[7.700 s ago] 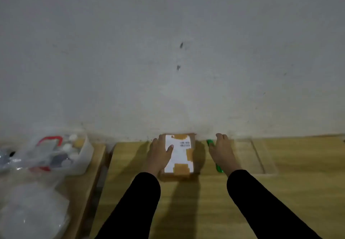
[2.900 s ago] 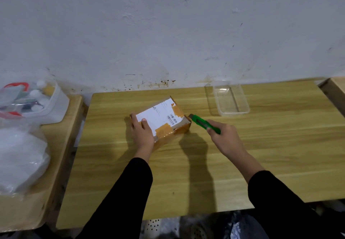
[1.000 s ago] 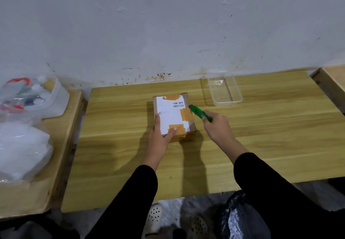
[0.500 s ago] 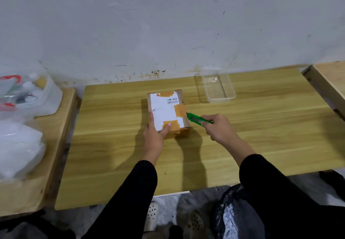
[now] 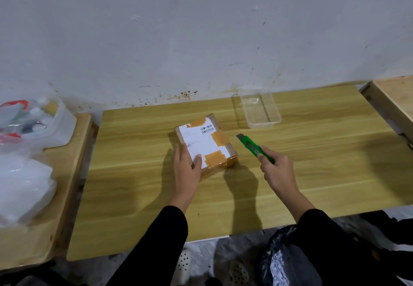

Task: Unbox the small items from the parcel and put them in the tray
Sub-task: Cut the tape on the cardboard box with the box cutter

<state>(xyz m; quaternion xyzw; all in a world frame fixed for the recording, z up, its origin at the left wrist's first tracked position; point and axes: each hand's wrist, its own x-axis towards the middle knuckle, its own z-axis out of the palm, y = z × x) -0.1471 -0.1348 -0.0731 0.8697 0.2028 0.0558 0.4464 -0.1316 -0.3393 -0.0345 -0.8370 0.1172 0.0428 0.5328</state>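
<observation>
A small cardboard parcel (image 5: 206,142) with a white label and brown tape lies closed on the wooden table (image 5: 312,163). My left hand (image 5: 186,169) holds its near left corner, thumb on top of the label. My right hand (image 5: 277,171) grips a green utility knife (image 5: 254,148). The blade end points toward the parcel and stays a short way off its right side. A clear plastic tray (image 5: 260,112) stands empty at the back of the table, right of the parcel.
A lower wooden surface (image 5: 44,230) on the left carries a white plastic bag (image 5: 22,185) and a tub of small bottles (image 5: 40,120). Another wooden piece (image 5: 393,100) sits at the far right. A black bag (image 5: 288,261) lies below the table's front edge.
The knife tip was at the parcel's right edge half a second ago; it has now drawn back to the right. The parcel has turned slightly under my left hand.
</observation>
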